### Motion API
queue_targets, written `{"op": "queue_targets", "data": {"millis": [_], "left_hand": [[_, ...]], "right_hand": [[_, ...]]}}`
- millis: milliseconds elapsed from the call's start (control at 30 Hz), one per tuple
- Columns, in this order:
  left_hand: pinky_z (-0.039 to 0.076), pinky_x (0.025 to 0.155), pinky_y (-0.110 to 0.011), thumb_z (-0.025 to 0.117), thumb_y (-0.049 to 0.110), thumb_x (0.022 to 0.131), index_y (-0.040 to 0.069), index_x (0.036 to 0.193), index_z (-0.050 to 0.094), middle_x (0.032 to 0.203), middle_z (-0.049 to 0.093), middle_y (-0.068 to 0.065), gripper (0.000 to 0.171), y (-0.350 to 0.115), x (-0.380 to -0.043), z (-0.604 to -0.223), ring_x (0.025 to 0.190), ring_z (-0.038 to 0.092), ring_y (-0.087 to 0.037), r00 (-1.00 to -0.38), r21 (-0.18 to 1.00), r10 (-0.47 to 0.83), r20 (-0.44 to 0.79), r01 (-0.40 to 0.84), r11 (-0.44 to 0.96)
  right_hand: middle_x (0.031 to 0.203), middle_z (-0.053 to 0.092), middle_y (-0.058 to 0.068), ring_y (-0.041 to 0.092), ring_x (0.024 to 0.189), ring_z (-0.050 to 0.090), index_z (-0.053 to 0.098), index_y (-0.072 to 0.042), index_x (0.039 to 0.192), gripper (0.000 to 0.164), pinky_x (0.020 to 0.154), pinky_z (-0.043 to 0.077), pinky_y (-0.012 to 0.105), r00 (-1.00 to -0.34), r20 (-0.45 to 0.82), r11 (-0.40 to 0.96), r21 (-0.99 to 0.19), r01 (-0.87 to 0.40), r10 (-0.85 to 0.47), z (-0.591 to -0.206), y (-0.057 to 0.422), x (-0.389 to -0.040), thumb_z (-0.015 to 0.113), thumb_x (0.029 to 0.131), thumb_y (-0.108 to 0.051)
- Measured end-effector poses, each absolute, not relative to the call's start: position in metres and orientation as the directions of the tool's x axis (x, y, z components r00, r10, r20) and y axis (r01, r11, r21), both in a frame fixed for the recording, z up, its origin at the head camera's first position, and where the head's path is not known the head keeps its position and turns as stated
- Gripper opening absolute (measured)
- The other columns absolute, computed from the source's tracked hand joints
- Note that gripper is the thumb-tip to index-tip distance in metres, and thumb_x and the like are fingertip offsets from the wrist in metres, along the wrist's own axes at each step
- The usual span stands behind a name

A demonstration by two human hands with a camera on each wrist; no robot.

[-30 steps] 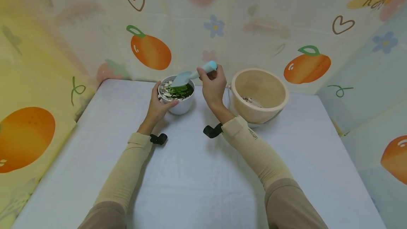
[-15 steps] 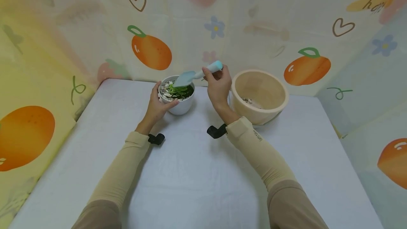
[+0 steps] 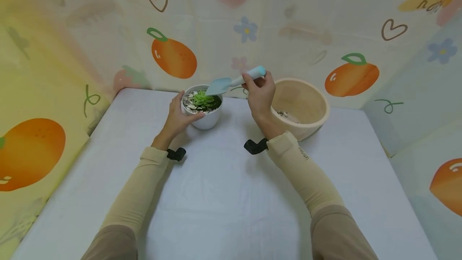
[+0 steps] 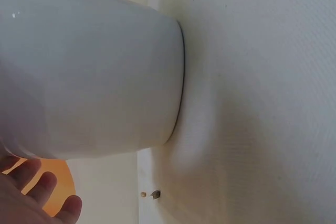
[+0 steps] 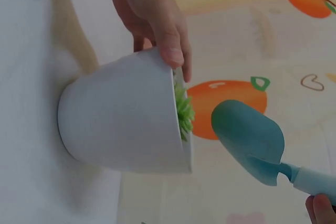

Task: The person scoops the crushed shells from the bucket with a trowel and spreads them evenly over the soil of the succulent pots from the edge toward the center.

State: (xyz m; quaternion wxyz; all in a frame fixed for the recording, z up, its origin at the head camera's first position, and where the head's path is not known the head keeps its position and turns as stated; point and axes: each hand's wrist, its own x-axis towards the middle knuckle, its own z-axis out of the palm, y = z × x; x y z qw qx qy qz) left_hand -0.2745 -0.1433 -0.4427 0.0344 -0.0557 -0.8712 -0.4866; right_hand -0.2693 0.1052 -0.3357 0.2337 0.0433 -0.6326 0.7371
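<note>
A small white flowerpot [image 3: 207,122] with a green succulent [image 3: 203,98] and pale pebbles around it stands on the table. My left hand [image 3: 177,116] grips its left side, thumb at the near rim and fingers round the far side. My right hand [image 3: 262,95] pinches the handle of a light blue trowel [image 3: 218,86], whose blade points left over the pot's right rim. In the right wrist view, a gap shows between the trowel blade [image 5: 251,137] and the succulent [image 5: 184,111]. The left wrist view shows the pot's smooth wall [image 4: 100,72] with its base at the cloth.
A large cream pot [image 3: 304,133] stands to the right, behind my right wrist, with a few pebbles [image 3: 282,113] inside. White cloth [image 3: 220,196] covers the table. Two tiny bits [image 4: 152,194] lie on the cloth beyond the small pot. A fruit-patterned curtain [image 3: 216,51] hangs behind.
My right hand has moved right with the trowel, whose blade has drawn off the succulent towards the pot's right rim. The left hand keeps its hold on the flowerpot.
</note>
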Motion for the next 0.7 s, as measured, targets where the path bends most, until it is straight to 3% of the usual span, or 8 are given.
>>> {"op": "queue_targets", "data": {"millis": [700], "left_hand": [[0.023, 0.116, -0.061, 0.080, 0.048, 0.075, 0.011, 0.156, 0.015, 0.160, 0.019, -0.014, 0.110, -0.140, -0.276, -0.421, 0.146, 0.018, -0.033, -0.982, 0.815, 0.082, 0.172, 0.188, 0.548]], "right_hand": [[0.081, 0.066, 0.002, 0.013, 0.075, 0.069, 0.059, -0.007, 0.095, 0.016, 0.076, 0.060, 0.030, -0.888, 0.331, -0.175, -0.900, -0.398, 0.320, -0.317, 0.136, -0.272, 0.072, 0.086, -0.007]]}}
